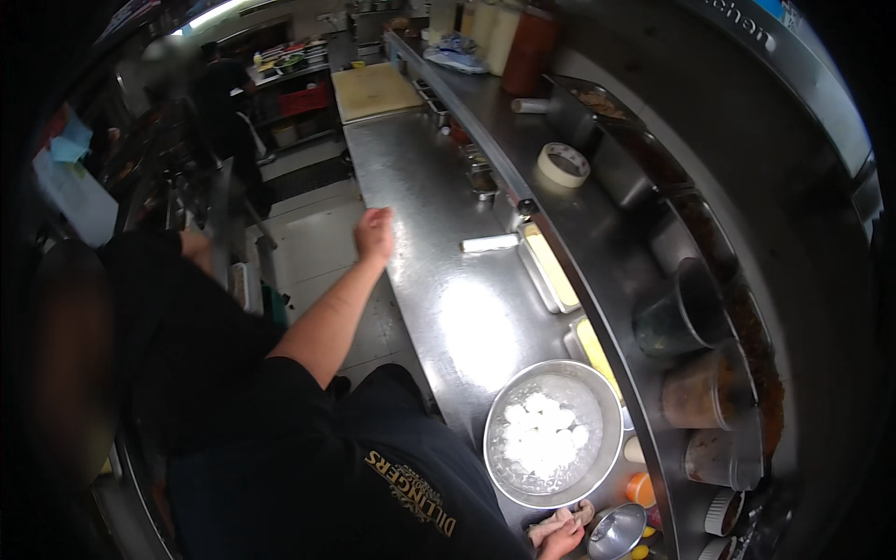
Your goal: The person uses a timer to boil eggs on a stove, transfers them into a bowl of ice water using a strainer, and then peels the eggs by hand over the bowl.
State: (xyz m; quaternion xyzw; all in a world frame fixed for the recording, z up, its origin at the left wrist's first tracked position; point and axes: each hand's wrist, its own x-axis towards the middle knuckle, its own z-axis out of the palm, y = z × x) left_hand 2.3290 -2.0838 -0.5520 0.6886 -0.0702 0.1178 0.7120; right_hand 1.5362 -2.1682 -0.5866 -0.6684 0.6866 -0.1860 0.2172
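Note:
My left hand [376,236] is raised over the near edge of the steel counter [434,210], its fingers curled with nothing seen in them. At the lower right, my right hand [564,539] grips a pale cloth [554,523] beside a large round metal bowl [494,483]. In that bowl, several white rounded pieces, like peeled eggs, sit in clear liquid under strong glare. A small shiny metal bowl [616,532] is just right of my right hand. Yellow food fills two metal pans [549,297] behind the large bowl; a white roll [490,243] lies by the farther one.
A raised steel shelf [581,231] runs along the counter, carrying masking tape [563,165], plastic tubs [682,315] and food pans. A cutting board [374,91] lies at the far end. Close on my left is a co-worker's black sleeve [147,259]; another person [227,119] stands farther off.

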